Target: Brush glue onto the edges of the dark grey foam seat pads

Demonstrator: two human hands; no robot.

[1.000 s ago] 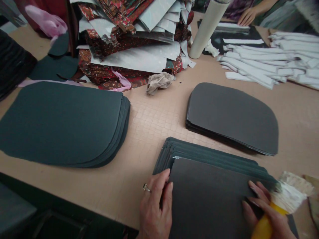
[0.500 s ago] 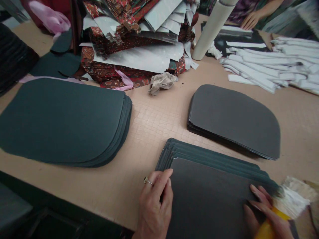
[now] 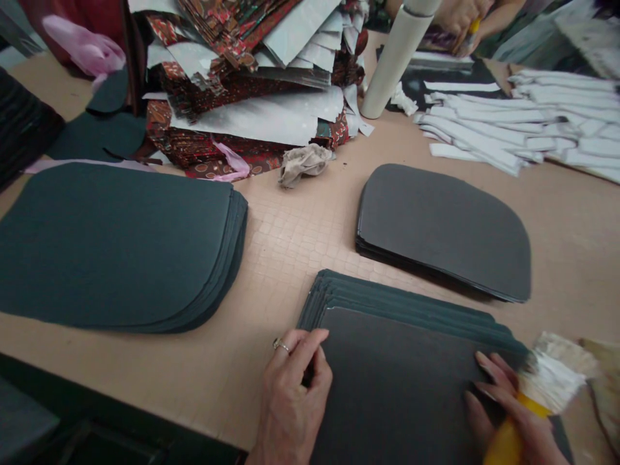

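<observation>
A dark grey panel (image 3: 397,381) lies on a fanned stack of dark green pieces (image 3: 411,297) at the front of the table. At its left edge my left hand (image 3: 295,394), with a ring on one finger, is closed, thumb and fingers pinching the panel's edge. My right hand (image 3: 513,407) holds a yellow-handled paintbrush (image 3: 547,378) with whitish, crusted bristles. The brush points up and right, while the fingertips of that hand rest on the panel's right part.
Stacks of dark green panels (image 3: 116,245) and dark grey panels (image 3: 445,229) lie left and back right. Behind are piled patterned and white sheets (image 3: 252,116), a crumpled rag (image 3: 305,165), a pale upright pole (image 3: 394,64) and white strips (image 3: 533,123). A co-worker's hands (image 3: 460,22) are beyond.
The view has shifted slightly, so most things sit a little further left. My hands keep their hold on panel and brush. The co-worker's hand has lifted and now holds something yellow.
</observation>
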